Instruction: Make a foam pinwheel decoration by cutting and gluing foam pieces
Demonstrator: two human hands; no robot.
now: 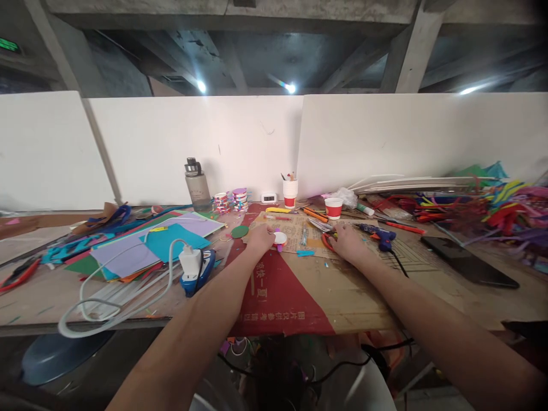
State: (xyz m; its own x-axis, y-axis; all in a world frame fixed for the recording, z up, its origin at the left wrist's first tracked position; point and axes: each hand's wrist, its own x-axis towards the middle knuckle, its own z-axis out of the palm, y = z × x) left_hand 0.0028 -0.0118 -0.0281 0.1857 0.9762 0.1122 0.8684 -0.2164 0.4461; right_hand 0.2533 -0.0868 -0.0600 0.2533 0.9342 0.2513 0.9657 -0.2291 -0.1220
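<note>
My left hand (260,241) is closed at the edge of a white round piece (280,237) with purple strips sticking out of its rim. A green paper disc (240,231) lies just left of that hand. On the right, my right hand (347,244) is closed over the red handles of scissors (327,242); their metal blades point away to the left. Its fingertips are partly hidden. Between the hands, small blue paper strips (305,252) lie on the printed cardboard sheet (286,291).
Coloured paper sheets (124,254) and a power strip (197,271) with white cable lie left. Behind stand a bottle (197,185), decorated cups (240,200), a clock (269,198) and paper cups (290,194). Right are a glue gun (377,233), a phone (468,261) and pipe cleaners (509,211).
</note>
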